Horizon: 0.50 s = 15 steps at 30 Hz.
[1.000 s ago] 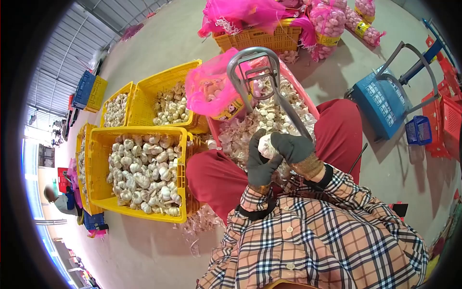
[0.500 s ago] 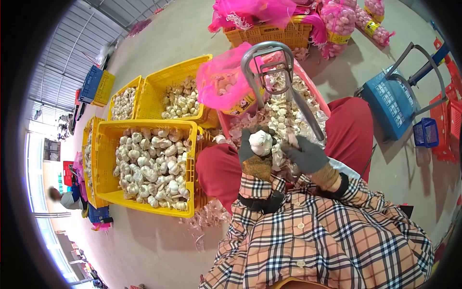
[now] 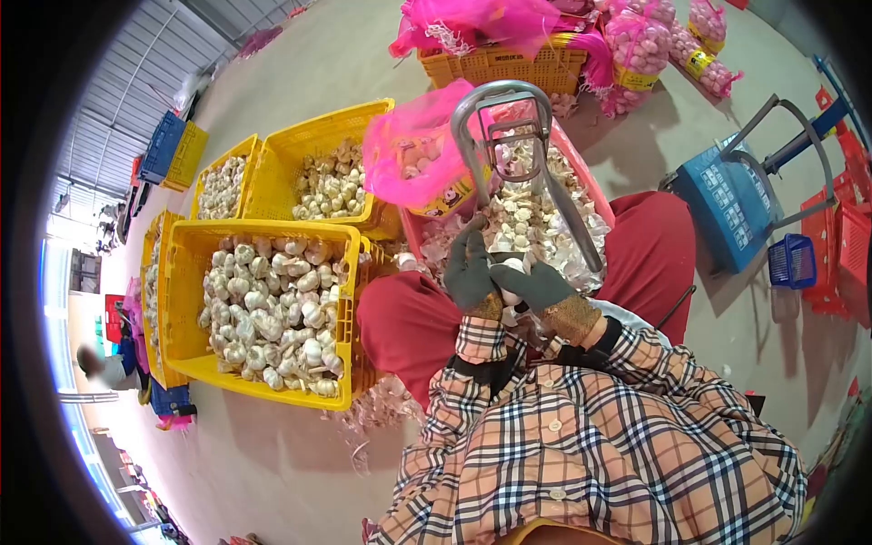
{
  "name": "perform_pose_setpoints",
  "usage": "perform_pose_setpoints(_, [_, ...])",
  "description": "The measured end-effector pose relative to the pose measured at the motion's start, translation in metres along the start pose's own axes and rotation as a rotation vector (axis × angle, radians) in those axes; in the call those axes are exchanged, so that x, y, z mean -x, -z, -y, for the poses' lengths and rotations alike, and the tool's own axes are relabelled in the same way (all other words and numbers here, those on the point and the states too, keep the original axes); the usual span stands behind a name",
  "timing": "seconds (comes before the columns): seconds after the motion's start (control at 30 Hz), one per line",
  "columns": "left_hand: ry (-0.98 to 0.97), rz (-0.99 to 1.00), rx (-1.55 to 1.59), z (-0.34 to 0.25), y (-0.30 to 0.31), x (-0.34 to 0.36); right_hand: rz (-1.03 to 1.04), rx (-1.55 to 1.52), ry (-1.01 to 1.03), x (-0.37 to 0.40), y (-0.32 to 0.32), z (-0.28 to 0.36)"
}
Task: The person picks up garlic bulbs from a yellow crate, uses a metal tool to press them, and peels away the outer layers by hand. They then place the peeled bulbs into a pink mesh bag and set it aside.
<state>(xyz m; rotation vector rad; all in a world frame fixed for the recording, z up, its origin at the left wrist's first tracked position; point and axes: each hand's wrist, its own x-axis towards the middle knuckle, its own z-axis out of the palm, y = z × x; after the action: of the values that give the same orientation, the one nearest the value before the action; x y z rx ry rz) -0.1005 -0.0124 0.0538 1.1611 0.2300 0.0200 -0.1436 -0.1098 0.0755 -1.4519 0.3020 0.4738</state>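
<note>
My left hand (image 3: 470,274), in a dark grey glove, reaches forward at the near left side of the pink crate (image 3: 595,182), its fingers stretched out. Beside it, my right hand (image 3: 542,287), gloved too, is closed round a white garlic bulb (image 3: 510,296), mostly hidden by the fingers. In the pink crate between my knees lie loose garlic bulbs (image 3: 520,218) and papery skins. A grey metal tube frame (image 3: 572,218) arches over this crate. A pink mesh bag (image 3: 395,150) hangs at its left side.
A yellow crate (image 3: 263,227) full of garlic stands at my left, with more yellow crates (image 3: 272,150) behind it. Filled pink net bags (image 3: 636,45) lie at the back. To the right are a blue box (image 3: 727,204) and a small blue basket (image 3: 792,261).
My left hand has turned and stretched its fingers forward; the bulb no longer shows in its palm. My right hand has moved left, and a bulb now shows under its fingers.
</note>
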Motion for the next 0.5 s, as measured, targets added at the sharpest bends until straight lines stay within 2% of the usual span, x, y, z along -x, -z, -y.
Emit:
perform_pose_setpoints(0.03, [0.002,-0.009,0.006,-0.001,-0.001,-0.002,0.004,0.008,-0.006,-0.009,0.002,-0.015])
perform_pose_setpoints(0.1, [-0.173,-0.001,-0.086,-0.012,-0.003,-0.003,0.028,-0.262,0.028,-0.008,-0.006,-0.001])
perform_pose_setpoints(0.13, [-0.035,0.035,0.123,-0.018,-0.005,0.001,-0.021,-0.298,-0.05,-0.001,-0.004,0.005])
perform_pose_setpoints(0.17, [-0.032,0.032,0.126,-0.01,0.0,-0.005,-0.022,-0.295,-0.054,-0.004,-0.004,0.002])
perform_pose_setpoints(0.23, [-0.193,-0.023,-0.045,0.022,0.017,-0.033,-0.05,-0.516,-0.085,-0.01,-0.003,-0.006])
perform_pose_setpoints(0.27, [-0.273,-0.051,-0.132,0.022,0.018,-0.041,-0.049,-0.512,-0.089,-0.011,0.0,-0.007])
perform_pose_setpoints(0.3, [-0.271,-0.054,-0.132,0.023,0.021,-0.045,-0.062,-0.531,-0.062,-0.011,0.004,-0.008])
perform_pose_setpoints(0.37, [-0.14,-0.042,-0.15,-0.004,0.013,-0.04,-0.077,-0.552,-0.046,-0.012,0.011,-0.013])
perform_pose_setpoints(0.4, [-0.267,-0.092,-0.134,-0.013,0.001,-0.032,0.009,-0.611,-0.003,-0.014,0.014,-0.016])
perform_pose_setpoints(0.43, [-0.266,-0.096,-0.133,-0.015,-0.001,-0.032,0.097,-0.667,0.042,-0.015,0.016,-0.017])
perform_pose_setpoints(0.5, [-0.099,-0.087,-0.064,-0.017,-0.002,-0.035,0.091,-0.657,0.012,-0.009,0.016,-0.008])
